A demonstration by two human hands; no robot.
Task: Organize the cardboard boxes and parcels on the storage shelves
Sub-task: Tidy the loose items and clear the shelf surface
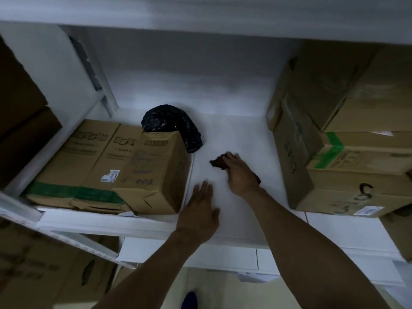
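On the white shelf [234, 134], between the cartons: the bare middle bay is probably being cleared.
Head view: the left hand [201, 210] lies flat, fingers straight, near the front lip. The right hand [239, 175] covers a dark brown scrap [217, 162]; the blur hides whether it pinches or presses. A crushed box [116, 166] sits left, with a black bag [171, 123] behind it, and stacked boxes [347, 152] stand right. The next move is likely to lift the scrap out, leaving the gap free for a carton.

White shelf [234, 134], cardboard box [116, 166] left, black bag [169, 121] behind it, dark scrap [217, 163] centre, stacked boxes [347, 188] right
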